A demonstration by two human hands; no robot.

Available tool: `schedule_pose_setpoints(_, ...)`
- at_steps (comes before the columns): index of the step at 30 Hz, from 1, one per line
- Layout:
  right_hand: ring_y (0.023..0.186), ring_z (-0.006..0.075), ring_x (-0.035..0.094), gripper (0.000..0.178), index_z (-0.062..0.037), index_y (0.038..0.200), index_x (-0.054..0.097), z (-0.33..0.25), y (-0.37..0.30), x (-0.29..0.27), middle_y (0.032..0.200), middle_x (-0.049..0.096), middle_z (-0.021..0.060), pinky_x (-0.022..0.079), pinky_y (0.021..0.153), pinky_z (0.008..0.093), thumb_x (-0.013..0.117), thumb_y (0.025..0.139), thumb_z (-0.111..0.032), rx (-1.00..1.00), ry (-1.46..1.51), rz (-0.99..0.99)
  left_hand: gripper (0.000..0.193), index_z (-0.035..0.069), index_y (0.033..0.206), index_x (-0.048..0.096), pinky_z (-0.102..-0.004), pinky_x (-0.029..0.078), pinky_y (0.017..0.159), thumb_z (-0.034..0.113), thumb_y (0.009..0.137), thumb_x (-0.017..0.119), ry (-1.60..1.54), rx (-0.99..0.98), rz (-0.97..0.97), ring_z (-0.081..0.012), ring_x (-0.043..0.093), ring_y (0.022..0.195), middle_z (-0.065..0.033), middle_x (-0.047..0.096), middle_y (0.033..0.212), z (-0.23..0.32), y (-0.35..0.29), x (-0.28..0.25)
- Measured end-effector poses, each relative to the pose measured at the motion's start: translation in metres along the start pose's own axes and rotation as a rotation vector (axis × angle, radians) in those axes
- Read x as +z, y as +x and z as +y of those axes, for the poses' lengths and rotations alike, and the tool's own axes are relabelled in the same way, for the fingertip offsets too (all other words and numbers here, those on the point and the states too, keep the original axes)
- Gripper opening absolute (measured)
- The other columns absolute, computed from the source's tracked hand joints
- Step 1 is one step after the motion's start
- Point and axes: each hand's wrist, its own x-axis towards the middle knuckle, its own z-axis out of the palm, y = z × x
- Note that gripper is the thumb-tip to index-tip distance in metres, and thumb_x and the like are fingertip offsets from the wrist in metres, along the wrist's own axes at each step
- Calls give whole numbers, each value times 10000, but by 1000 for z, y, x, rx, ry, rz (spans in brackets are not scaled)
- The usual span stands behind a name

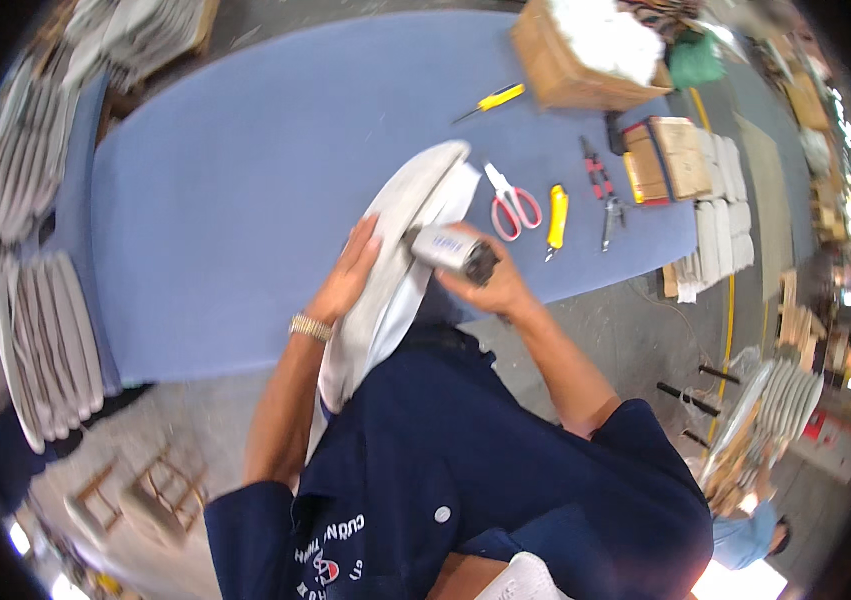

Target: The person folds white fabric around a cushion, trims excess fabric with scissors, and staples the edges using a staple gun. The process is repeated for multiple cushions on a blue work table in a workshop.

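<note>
A long pale-grey upholstered cushion (386,220) stands tilted on its edge across the near side of the table, its lower end close to my body. White lining (459,197) shows along its right side. My left hand (348,270) lies along the cushion's left face and holds it, fingers stretched toward its upper edge. A watch with a metal band (312,327) is on that wrist. My right hand (494,280) is wrapped round a silver staple gun (446,250) with a black end cap; its nose meets the cushion's right side. The contact point is partly hidden.
On the blue-covered table (216,200) lie red-handled scissors (514,208), a yellow cutter (558,220), a yellow screwdriver-like tool (499,98) and red-handled pliers (598,168). Cardboard boxes (556,75) stand at the far right. Stacked grey cushions (51,335) flank the left side.
</note>
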Motion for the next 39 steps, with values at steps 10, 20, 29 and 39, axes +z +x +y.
schedule_pose_setpoints(10, 1070, 345, 724, 541, -54, 1313, 629, -22, 2, 4, 1189, 729, 148, 564, 916, 371, 760, 788, -70, -77, -245, -53, 834, -13, 1607, 239, -503, 373, 1185, 375, 991, 647, 479, 9, 176, -439, 351, 1500, -314, 345, 1613, 35, -20, 21)
schedule_pose_setpoints(20, 1119, 344, 725, 585, -19, 1340, 645, -19, 2, 4, 1254, 719, 185, 565, 942, 371, 775, 777, -109, -62, -175, -69, 794, -31, 1579, 281, -524, 526, 1013, 317, 969, 651, 580, -38, 227, -480, 580, 1286, -337, 470, 1513, 47, -18, 17)
schedule_pose_setpoints(29, 1089, 332, 736, 612, -22, 1351, 635, -38, 14, -4, 1234, 721, 184, 566, 919, 364, 766, 767, -148, -10, -244, -199, 832, -29, 1568, 324, -476, 532, 1045, 172, 877, 743, 561, -54, 266, -421, 512, 1392, -299, 482, 1524, 48, -21, 23)
schedule_pose_setpoints(39, 1055, 333, 744, 625, -47, 1356, 622, -32, 3, 14, 1223, 721, 165, 578, 879, 350, 783, 755, -100, 5, -250, -102, 835, -23, 1552, 360, -482, 563, 998, 138, 844, 773, 608, -1, 334, -417, 598, 1295, -271, 502, 1518, 49, -17, 22)
